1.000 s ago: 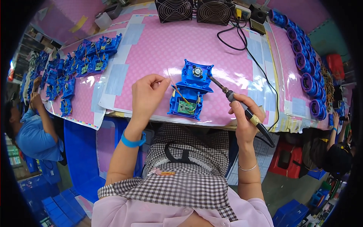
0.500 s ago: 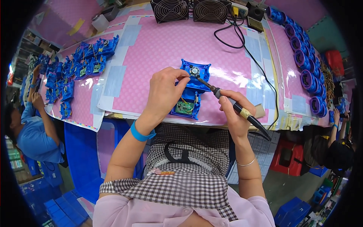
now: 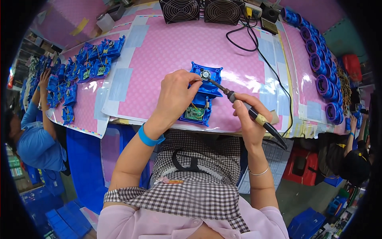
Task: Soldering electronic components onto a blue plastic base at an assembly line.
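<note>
My right hand [image 3: 250, 115] grips a soldering iron [image 3: 238, 102] by its dark handle, which has a yellowish band. Its tip meets the lower right edge of a small round speaker [image 3: 205, 75] with a silvery centre. This speaker sits in the upper part of a blue plastic housing [image 3: 217, 71]. On the speaker's left, my left hand [image 3: 177, 93] is closed in a pinch on what looks like a thin wire, mostly hidden by the fingers. Nearer me, a green circuit board [image 3: 195, 112] with thin wires lies in the lower blue housing part, partly behind my left wrist.
Blue housings with boards and wires [image 3: 85, 65] crowd the left side. Purple-blue round parts [image 3: 318, 61] stand in rows at right. Two black fans [image 3: 180, 11] line the back. A black cable [image 3: 274, 71] crosses the right side. Other people work at left and right.
The iron's tip has shifted slightly, staying at the speaker's edge, and my right hand has moved a little. My left hand keeps its pinch. The person at left has raised a hand.
</note>
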### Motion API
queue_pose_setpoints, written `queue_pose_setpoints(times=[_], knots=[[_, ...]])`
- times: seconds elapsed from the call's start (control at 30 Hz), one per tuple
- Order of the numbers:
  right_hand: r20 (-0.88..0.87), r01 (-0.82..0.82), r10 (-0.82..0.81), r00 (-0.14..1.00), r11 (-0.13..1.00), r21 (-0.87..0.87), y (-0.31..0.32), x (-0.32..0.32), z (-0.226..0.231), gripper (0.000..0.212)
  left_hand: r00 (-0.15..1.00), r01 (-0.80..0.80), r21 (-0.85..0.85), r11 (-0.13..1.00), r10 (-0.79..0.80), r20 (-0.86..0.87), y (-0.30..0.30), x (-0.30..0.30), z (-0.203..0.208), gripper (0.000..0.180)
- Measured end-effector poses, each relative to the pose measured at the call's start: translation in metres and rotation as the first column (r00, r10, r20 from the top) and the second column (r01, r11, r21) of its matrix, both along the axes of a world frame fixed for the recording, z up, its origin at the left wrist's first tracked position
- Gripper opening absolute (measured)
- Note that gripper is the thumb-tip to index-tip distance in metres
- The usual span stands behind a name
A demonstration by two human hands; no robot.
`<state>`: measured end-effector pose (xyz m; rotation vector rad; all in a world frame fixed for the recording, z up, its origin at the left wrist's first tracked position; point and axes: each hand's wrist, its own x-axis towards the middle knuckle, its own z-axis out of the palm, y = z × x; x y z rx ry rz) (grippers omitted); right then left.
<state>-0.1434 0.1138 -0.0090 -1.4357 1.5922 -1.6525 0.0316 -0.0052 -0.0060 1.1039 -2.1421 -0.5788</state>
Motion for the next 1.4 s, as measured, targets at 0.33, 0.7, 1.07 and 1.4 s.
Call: queue_pose_setpoints(times=[0.33, 0.7, 1.07, 1.4], knots=[[0.134, 0.108, -0.109, 0.985, 0.994, 0.010, 0.020, -0.017, 0.014, 0.019, 1.000, 0.000, -0.001, 1.000, 0.000, -0.015, 0.000, -0.001, 0.000, 0.012], [-0.055, -0.038, 0.038, 0.998, 0.999, -0.006, -0.004, 0.005, -0.002, 0.016, 0.999, -0.011, 0.050, 0.999, 0.012, -0.034, 0.004, -0.003, 0.002, 0.013], [-0.022, 0.037, -0.036, 0.999, 0.999, 0.021, 0.002, -0.007, 0.011, 0.017, 0.998, -0.016, 0.030, 0.999, 0.018, -0.056, -0.003, -0.005, 0.003, 0.012], [0.239, 0.454, -0.412, 0.879, 0.877, -0.156, 0.026, -0.075, 0.030, 0.020, 1.000, -0.022, 0.031, 0.999, 0.021, 0.023, 0.005, 0.000, 0.001, 0.012]])
